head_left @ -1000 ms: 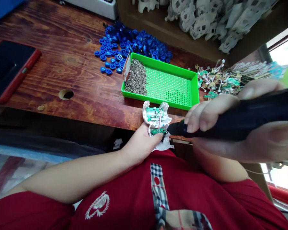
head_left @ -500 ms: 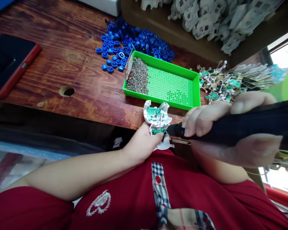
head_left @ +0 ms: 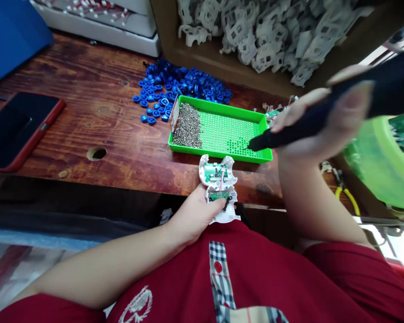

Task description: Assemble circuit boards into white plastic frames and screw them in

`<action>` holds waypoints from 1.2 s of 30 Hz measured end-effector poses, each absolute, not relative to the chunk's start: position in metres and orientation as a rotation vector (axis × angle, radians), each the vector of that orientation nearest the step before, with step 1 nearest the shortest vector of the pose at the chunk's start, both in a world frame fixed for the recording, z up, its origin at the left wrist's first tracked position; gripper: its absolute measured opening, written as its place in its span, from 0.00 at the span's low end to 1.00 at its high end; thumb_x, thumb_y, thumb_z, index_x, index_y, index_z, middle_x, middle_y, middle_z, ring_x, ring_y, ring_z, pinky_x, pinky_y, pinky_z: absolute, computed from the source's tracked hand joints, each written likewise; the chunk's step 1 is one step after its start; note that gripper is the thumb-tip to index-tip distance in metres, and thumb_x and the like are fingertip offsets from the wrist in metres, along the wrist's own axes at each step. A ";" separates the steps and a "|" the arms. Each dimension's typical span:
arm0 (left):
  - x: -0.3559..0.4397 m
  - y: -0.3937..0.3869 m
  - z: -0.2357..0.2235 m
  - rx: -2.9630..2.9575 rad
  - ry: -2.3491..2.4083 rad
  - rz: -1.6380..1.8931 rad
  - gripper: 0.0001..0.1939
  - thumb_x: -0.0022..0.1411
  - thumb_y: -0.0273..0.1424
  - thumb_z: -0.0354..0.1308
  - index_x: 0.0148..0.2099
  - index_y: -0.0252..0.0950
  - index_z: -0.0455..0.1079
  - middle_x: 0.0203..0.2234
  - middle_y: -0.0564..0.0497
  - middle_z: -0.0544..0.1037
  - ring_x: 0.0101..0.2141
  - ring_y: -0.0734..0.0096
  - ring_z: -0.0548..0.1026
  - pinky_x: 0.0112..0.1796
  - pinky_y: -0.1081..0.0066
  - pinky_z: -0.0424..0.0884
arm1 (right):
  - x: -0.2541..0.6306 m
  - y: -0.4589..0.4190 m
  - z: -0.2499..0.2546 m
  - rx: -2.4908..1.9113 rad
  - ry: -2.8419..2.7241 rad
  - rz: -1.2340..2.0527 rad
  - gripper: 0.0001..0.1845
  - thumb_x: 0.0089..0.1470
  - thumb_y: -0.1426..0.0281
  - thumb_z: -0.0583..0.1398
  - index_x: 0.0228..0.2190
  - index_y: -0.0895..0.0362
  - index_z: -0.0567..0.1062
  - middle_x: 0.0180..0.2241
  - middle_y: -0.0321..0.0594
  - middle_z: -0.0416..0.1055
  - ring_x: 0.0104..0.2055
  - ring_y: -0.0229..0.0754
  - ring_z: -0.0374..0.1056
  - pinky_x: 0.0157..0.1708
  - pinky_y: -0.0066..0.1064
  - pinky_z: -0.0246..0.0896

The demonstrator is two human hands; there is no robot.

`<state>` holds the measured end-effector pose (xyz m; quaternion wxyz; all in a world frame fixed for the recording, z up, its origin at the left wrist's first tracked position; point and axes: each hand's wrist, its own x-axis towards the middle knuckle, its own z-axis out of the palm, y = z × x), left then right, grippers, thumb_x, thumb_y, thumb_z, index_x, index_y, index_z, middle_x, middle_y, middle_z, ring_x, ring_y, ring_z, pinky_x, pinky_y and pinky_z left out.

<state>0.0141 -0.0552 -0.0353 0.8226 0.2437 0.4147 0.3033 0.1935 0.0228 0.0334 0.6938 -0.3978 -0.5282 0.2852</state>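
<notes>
My left hand [head_left: 195,215] grips a white plastic shell with green circuit boards [head_left: 218,179] at the table's near edge, close to my red shirt. My right hand [head_left: 323,121] is wrapped round a black electric screwdriver [head_left: 309,119]. Its tip hangs over the right end of the green perforated tray [head_left: 259,157]. A heap of small metal screws [head_left: 187,125] fills the tray's left end.
Blue plastic buttons [head_left: 178,85] lie heaped behind the tray. A cardboard box of white shells [head_left: 265,31] stands at the back. A red-cased phone [head_left: 16,128] lies at left, near a hole [head_left: 96,153] in the wooden table. A green bin [head_left: 380,161] and yellow-handled pliers [head_left: 348,197] are at right.
My right hand lifted the screwdriver off the shell and swung it up and away to the green tray. The left hand kept hold of the shell. My head view shifted slightly.
</notes>
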 end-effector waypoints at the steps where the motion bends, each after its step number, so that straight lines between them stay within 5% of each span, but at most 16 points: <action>1: 0.014 -0.055 -0.035 0.521 0.890 0.643 0.18 0.50 0.26 0.64 0.46 0.35 0.70 0.33 0.50 0.79 0.37 0.66 0.76 0.46 0.63 0.67 | 0.192 0.035 0.027 -0.834 -1.135 0.549 0.15 0.48 0.52 0.57 0.33 0.46 0.61 0.16 0.26 0.59 0.15 0.36 0.57 0.15 0.31 0.50; 18: 0.010 -0.051 -0.041 0.627 0.881 0.579 0.22 0.53 0.28 0.62 0.51 0.37 0.67 0.44 0.47 0.77 0.43 0.64 0.75 0.46 0.64 0.68 | 0.184 0.073 -0.008 -0.838 -1.168 0.466 0.12 0.49 0.53 0.59 0.32 0.44 0.64 0.17 0.27 0.59 0.13 0.34 0.52 0.14 0.32 0.45; 36: 0.007 -0.052 -0.044 0.588 0.810 0.579 0.25 0.53 0.31 0.63 0.54 0.37 0.66 0.35 0.49 0.79 0.38 0.67 0.75 0.43 0.67 0.68 | 0.169 0.035 0.034 -0.699 -1.099 0.378 0.09 0.52 0.60 0.56 0.29 0.51 0.64 0.14 0.28 0.59 0.12 0.36 0.54 0.11 0.31 0.44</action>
